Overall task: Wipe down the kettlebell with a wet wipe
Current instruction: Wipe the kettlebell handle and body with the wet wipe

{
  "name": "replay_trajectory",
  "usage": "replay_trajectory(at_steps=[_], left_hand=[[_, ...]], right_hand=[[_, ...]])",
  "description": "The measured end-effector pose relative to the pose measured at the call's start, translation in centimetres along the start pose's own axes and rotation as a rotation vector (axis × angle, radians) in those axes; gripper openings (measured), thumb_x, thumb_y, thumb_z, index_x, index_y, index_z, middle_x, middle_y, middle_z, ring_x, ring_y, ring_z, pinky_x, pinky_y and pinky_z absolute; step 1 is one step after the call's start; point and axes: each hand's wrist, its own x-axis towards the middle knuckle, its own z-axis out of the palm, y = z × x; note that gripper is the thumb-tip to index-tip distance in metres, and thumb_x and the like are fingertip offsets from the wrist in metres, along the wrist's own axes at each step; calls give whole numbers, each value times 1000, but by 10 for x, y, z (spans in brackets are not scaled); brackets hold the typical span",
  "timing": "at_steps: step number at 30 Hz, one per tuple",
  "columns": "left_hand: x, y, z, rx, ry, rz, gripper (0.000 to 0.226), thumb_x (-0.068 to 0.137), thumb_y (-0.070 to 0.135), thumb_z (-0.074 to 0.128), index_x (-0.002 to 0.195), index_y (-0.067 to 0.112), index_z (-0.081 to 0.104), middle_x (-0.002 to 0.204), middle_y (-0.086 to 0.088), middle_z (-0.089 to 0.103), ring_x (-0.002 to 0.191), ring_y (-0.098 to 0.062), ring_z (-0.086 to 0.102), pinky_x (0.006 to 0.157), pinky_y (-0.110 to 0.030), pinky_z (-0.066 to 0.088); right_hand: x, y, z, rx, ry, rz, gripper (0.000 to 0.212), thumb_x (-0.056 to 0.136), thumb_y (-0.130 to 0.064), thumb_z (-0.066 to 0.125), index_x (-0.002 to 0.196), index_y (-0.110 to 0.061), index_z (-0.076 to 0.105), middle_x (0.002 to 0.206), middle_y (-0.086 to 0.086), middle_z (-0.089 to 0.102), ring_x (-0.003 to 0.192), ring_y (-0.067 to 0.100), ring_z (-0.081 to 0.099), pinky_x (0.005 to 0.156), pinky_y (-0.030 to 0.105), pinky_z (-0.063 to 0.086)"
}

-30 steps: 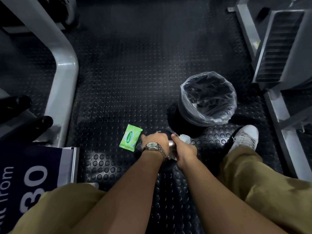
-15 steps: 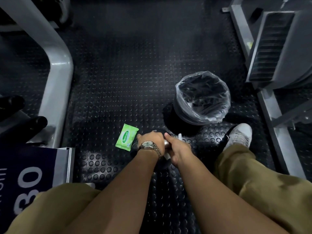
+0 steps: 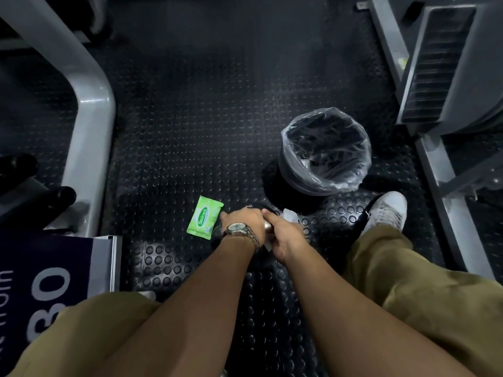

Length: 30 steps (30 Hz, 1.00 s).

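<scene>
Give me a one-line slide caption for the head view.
Left hand steadies the kettlebell while the right hand rubs it with a wet wipe.

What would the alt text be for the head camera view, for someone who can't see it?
Seen from above, a person's left hand and right hand work on a dark kettlebell on studded rubber flooring, a white wipe under the right. A green wipe packet lies left of it, a plastic-lined bin just beyond.

Dim studded rubber floor [image 3: 217,110] between grey machine frames [image 3: 89,110].
</scene>
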Motion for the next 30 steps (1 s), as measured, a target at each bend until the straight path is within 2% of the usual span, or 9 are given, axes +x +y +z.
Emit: replay_trajectory(at_steps=[2,4,8,11,13,18,24,27,30], left_hand=[[1,0,1,1,8,0,31,85,24,61,116,22,66,110,-1,71,106,-29,68,113,-57,34],[1,0,1,-9,10,-1,28,86,26,61,112,23,67,108,-1,72,105,-29,69,113,-57,33],[3,0,1,-41,3,2,23,90,30,58,110,24,68,111,-2,72,106,-29,69,112,-57,33],[2,-1,1,-15,-2,3,32,89,31,61,120,23,65,120,-2,70,112,-29,67,111,-58,35],[2,0,3,13,5,10,38,87,27,63,124,21,63,121,-3,69,114,-29,66,111,-58,36],[1,-1,3,20,7,10,36,86,24,62,122,21,62,117,-2,69,112,-29,66,112,-57,35],[2,0,2,5,5,0,31,87,24,64,117,21,64,115,-3,70,110,-29,66,111,-56,34],[2,1,1,-17,15,7,26,91,28,58,115,21,65,115,-2,71,110,-30,67,112,-57,33],[1,0,2,6,7,6,30,88,24,61,117,21,64,114,-2,71,109,-29,67,111,-57,35]], right_hand=[[1,-2,1,7,4,0,48,77,-16,91,115,3,68,90,15,76,71,28,73,73,42,63],[-1,-5,4,7,35,5,41,77,-13,90,110,1,70,93,17,78,78,31,76,78,56,63],[-4,-2,9,-50,150,-68,31,76,-17,92,91,-2,70,81,14,75,59,23,68,67,53,65],[-3,-1,6,-29,92,-63,41,78,-21,90,111,-8,70,77,10,72,45,15,62,55,38,61],[-3,-2,1,-51,5,-18,52,78,-25,90,121,-4,68,81,11,73,51,17,64,59,35,57],[-4,1,-8,-94,-22,-25,59,76,-32,91,122,-3,67,81,11,75,62,20,67,57,28,56],[-10,-5,4,-50,132,-52,38,73,-18,94,103,-8,72,86,13,76,59,20,68,68,54,64],[-13,0,5,-70,210,-64,37,71,-21,95,97,-9,71,81,9,74,58,19,69,66,50,65],[-13,2,2,-14,29,-20,49,78,-26,90,120,-9,70,91,9,77,64,20,72,72,42,65]])
